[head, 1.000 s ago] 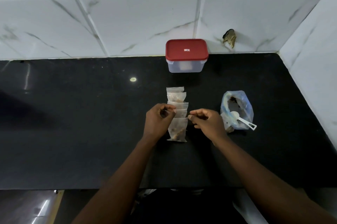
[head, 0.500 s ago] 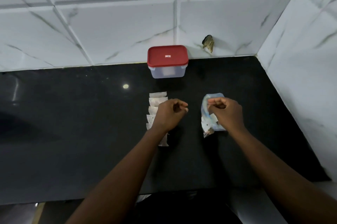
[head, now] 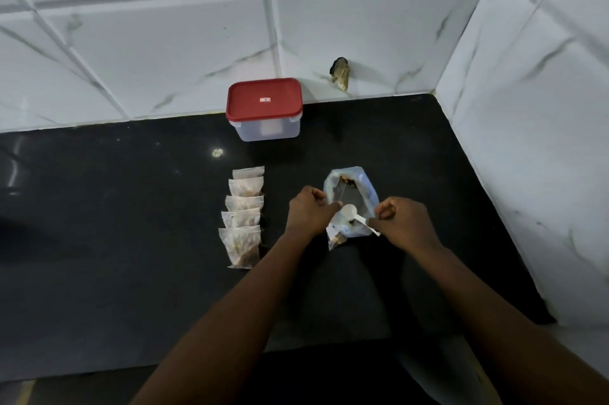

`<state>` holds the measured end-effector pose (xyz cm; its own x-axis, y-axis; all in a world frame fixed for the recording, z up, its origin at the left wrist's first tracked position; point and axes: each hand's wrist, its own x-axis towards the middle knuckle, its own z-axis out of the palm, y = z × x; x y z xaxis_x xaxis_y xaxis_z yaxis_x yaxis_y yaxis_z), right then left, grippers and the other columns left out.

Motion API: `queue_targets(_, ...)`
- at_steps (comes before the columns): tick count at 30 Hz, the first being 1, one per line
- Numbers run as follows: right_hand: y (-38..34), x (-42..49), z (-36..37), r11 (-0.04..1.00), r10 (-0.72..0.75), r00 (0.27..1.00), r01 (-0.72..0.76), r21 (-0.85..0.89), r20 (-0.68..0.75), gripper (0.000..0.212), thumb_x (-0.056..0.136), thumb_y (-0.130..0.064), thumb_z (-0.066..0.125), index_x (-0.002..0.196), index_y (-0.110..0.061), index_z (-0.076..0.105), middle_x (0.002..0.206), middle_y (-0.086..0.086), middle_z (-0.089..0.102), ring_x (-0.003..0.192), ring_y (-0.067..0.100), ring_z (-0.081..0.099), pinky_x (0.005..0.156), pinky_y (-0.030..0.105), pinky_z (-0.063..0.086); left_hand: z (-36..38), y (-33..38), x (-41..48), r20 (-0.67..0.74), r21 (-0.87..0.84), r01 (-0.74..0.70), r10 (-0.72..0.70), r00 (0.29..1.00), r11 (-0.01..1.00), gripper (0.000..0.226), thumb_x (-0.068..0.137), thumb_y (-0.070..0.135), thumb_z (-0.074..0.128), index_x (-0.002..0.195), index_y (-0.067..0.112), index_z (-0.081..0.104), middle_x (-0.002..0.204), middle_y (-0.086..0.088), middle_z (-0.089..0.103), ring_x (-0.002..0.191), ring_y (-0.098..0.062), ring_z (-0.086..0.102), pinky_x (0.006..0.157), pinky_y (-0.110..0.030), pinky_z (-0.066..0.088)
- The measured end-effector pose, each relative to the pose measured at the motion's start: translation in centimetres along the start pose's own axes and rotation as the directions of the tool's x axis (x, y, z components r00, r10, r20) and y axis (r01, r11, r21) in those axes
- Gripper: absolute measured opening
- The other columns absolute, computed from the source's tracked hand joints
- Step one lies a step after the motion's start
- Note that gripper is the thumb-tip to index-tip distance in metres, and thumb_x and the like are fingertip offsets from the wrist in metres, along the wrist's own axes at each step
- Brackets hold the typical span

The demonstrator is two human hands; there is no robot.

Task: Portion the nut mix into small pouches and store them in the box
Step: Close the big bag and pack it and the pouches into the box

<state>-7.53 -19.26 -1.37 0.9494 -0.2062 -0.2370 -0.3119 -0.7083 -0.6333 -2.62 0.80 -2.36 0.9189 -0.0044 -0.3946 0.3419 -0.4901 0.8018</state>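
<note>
1. Filled pouches [head: 242, 216]: five clear pouches lie in an overlapping row on the black countertop [head: 131, 239], running from near the front edge toward the wall. The row likely keeps finished portions together and clear of the working area. No hand touches them.

2. Storage box [head: 265, 109]: it stands behind the row against the tiled wall, with its red lid [head: 263, 98] seated. No pouch has been stored yet, by this evidence.

3. Left hand [head: 308, 211]: the fingers are curled tight, and the thumb and forefinger pinch the left rim of the nut mix bag [head: 359, 183].

4. Nut mix bag: it lies on the countertop between the hands, its mouth toward the person. The opposed pinches probably serve to spread the mouth for access.

5. White scoop [head: 351, 210]: its bowl rests in the bag mouth and its handle runs out to the right.

6. Right hand [head: 403, 221]: the fingers are curled and appear to pinch the right rim. The scoop handle passes beneath this hand, and contact with it cannot be confirmed.
</note>
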Motion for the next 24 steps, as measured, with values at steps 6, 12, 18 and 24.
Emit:
queue_targets(6, 0.6, -0.7, 0.2, 0.999, -0.011, 0.996, 0.008, 0.041, 0.084, 0.023, 0.075, -0.024, 0.088, 0.09, -0.027, 0.07, 0.081, -0.008, 0.07, 0.076, 0.002, 0.067, 0.077, 0.029, 0.059, 1.2, 0.0, -0.1, -0.034, -0.109, 0.119, -0.123, 0.992, 0.987, 0.032, 0.089, 0.02, 0.08, 0.111, 0.018, 0.057, 0.102, -0.001, 0.064, 0.087, -0.011, 0.069, 0.081, -0.038, 0.065)
queue_targets(12, 0.3, -0.6, -0.3, 0.982, 0.018, 0.992, -0.041, 0.183, 0.125, 0.023, 0.077, -0.015, 0.088, 0.094, -0.022, 0.075, 0.08, -0.004, 0.073, 0.07, 0.006, 0.071, 0.072, 0.028, 0.062, 1.3, -0.2, -0.6, -0.015, -0.282, 0.242, -0.257, 0.966, 0.928, 0.026, 0.088, 0.017, 0.079, 0.102, 0.019, 0.057, 0.109, -0.008, 0.067, 0.092, -0.019, 0.073, 0.075, -0.035, 0.065)
queue_targets(18, -0.9, -0.9, -1.2, 0.958, 0.029, 0.98, -0.083, 0.275, 0.197, 0.017, 0.08, -0.013, 0.084, 0.091, -0.024, 0.078, 0.083, -0.006, 0.076, 0.069, 0.001, 0.072, 0.059, 0.017, 0.057, 1.0, -0.8, -0.9, 0.126, -0.386, 0.366, -0.344, 0.93, 0.847, 0.032, 0.088, 0.013, 0.079, 0.113, 0.013, 0.059, 0.111, -0.014, 0.07, 0.094, -0.023, 0.075, 0.069, -0.032, 0.064)
queue_targets(24, -2.5, -0.8, -2.2, 0.808, 0.092, 0.974, -0.194, 0.557, 0.206, 0.023, 0.08, 0.0, 0.081, 0.097, -0.015, 0.076, 0.092, 0.008, 0.076, 0.079, 0.018, 0.077, 0.065, 0.029, 0.062, -0.3, -1.5, 0.0, 0.132, -0.267, 0.336, -0.311, 0.941, 0.903, 0.029, 0.09, 0.029, 0.078, 0.112, 0.017, 0.063, 0.106, -0.008, 0.072, 0.094, -0.016, 0.071, 0.072, -0.03, 0.061)
